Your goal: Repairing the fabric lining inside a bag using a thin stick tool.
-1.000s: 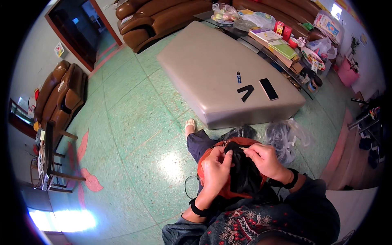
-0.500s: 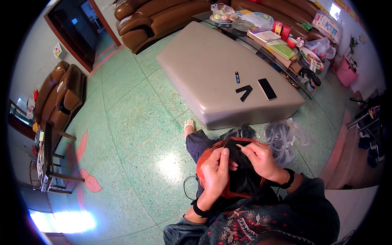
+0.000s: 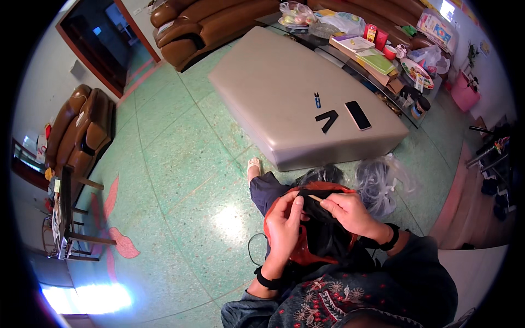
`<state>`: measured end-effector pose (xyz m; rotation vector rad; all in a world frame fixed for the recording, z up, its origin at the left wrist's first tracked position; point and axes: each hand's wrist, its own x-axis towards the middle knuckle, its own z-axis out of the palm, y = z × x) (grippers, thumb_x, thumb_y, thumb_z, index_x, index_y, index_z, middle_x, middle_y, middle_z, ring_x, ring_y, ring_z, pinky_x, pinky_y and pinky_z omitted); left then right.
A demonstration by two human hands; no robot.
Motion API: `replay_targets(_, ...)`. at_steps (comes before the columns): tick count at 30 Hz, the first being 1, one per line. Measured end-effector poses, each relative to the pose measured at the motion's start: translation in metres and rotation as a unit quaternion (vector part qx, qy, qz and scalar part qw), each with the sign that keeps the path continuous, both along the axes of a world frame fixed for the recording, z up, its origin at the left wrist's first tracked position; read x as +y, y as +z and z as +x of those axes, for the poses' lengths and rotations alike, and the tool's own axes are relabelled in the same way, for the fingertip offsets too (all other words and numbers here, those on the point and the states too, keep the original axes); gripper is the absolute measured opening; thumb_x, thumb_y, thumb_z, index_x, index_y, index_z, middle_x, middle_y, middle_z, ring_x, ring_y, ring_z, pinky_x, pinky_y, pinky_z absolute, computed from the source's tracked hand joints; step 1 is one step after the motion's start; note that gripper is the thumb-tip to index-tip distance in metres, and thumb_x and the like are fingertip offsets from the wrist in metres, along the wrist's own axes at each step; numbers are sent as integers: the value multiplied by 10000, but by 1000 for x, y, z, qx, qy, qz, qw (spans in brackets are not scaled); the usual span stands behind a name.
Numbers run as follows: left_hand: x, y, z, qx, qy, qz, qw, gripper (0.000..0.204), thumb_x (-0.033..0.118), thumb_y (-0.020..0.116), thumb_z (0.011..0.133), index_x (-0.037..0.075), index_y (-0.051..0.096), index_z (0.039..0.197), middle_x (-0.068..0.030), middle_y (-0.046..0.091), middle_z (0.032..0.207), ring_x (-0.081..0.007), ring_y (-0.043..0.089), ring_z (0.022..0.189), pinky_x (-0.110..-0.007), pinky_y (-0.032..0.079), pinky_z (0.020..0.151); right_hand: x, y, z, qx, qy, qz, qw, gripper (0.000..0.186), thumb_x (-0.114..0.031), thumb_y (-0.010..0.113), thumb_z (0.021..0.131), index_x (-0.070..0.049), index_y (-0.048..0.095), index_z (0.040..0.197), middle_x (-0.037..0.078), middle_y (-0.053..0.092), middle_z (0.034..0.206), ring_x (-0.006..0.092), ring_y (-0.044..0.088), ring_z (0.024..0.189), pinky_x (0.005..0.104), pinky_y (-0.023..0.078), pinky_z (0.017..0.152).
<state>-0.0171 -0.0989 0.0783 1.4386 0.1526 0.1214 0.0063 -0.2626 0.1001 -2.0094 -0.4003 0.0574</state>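
Note:
An orange-and-black fabric item (image 3: 306, 240) lies across my lap. Its kind, perhaps a bag or garment, is not clear. My left hand (image 3: 285, 221) pinches the edge of its black cloth between thumb and fingers. A thin, pale, pointed stick (image 3: 315, 198) sits in the pinch of my right hand (image 3: 347, 212), its tip directed left at the black cloth near my left thumb. Whether the tip touches the cloth cannot be made out. On the padded bench ahead lie small blue thread snips (image 3: 317, 100), a folded black strip (image 3: 327, 120) and a phone (image 3: 358, 116).
The beige padded bench (image 3: 284, 82) stands just beyond my knees. Clear plastic bags (image 3: 377, 186) rest on the floor at its near right. Behind it a glass table holds books (image 3: 372, 57) and bags. Brown sofas (image 3: 219, 27) and a wooden chair (image 3: 71, 218) stand farther off.
My right hand has shifted slightly left with the stick, and more of the stick shows. My left hand has moved a little left, still pinching the cloth.

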Motion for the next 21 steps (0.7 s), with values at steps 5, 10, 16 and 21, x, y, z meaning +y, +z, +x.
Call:
replay_targets(5,1,2,5,34,38,-13,999,171,124,584,906,-39,636,918,-1,601,754,-53,532,642,-197,444,580,0,-5,-3,-63,39,-29,997,173,-128,618,862,15,583,771,148,553,643,284,542,550,349,409,502)
replay_targets(10,-5,1,5,21,73,-3,997,145,91,599,878,-46,641,864,3,606,751,-52,524,683,-204,434,636,4,-6,-12,-133,41,-75,987,169,-122,647,826,-12,546,746,149,538,667,337,566,599,403,431,506)
replay_targets(16,-6,0,3,22,84,17,996,139,87,601,872,-44,647,858,10,611,746,-51,523,690,-200,429,645,7,-3,-20,-279,77,-216,933,186,-136,661,801,-55,532,694,62,513,591,207,574,532,318,451,456)
replay_targets(21,-2,5,6,50,78,-25,995,141,92,604,873,-40,654,859,12,610,738,-46,517,678,-194,420,623,3,-7,-13,-225,69,-140,962,193,-121,654,810,-29,527,697,104,539,620,262,586,574,350,450,468)
